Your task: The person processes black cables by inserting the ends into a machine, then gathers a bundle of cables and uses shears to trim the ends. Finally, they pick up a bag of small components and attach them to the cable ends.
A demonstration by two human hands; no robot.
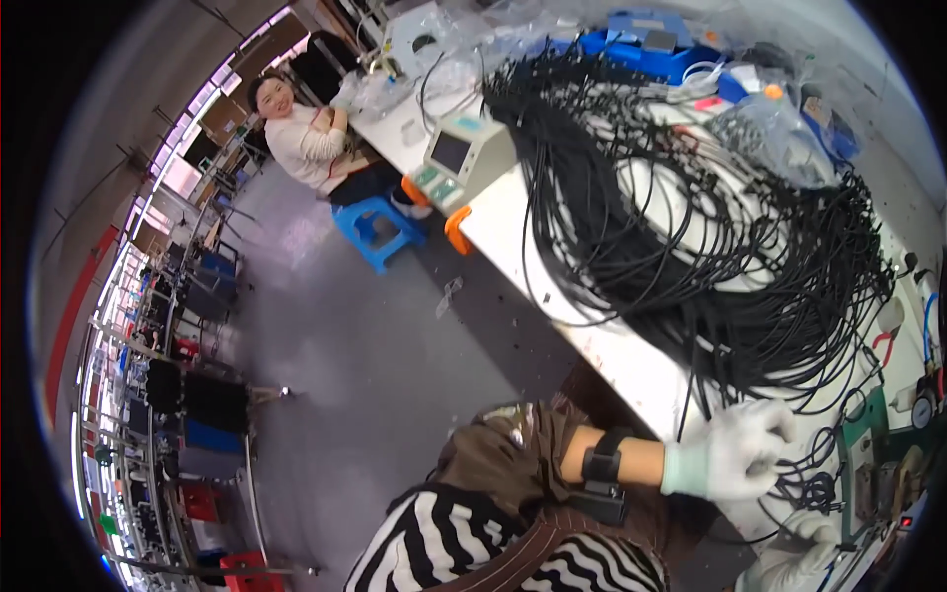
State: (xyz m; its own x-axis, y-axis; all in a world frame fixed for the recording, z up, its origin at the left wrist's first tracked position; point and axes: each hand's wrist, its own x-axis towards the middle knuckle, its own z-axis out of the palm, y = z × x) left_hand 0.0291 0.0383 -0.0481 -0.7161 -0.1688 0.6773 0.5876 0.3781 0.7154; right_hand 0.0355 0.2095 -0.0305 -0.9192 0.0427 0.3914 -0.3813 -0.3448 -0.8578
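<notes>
My left hand (735, 452), in a white knit glove, is over the near right end of the white table (631, 370). Its fingers are curled, and whatever may be between them is hidden. Lower down, near the picture's edge, my gloved right hand (797, 555) has its fingers drawn together beside a green bench machine (864, 439); what they hold cannot be made out. A small coil of thin black cable (817, 491) lies between my hands and the machine. Beyond my left hand spreads a large heap of black cables (631, 252) with small connectors at their ends.
A grey tester box with a screen (464, 158) stands at the table's left edge, near orange clamps (458, 231). Blue bins (646, 54) and plastic bags (774, 138) lie at the back. Another person (311, 148) sits by a blue stool (378, 232). Red-handled pliers (883, 345) lie right.
</notes>
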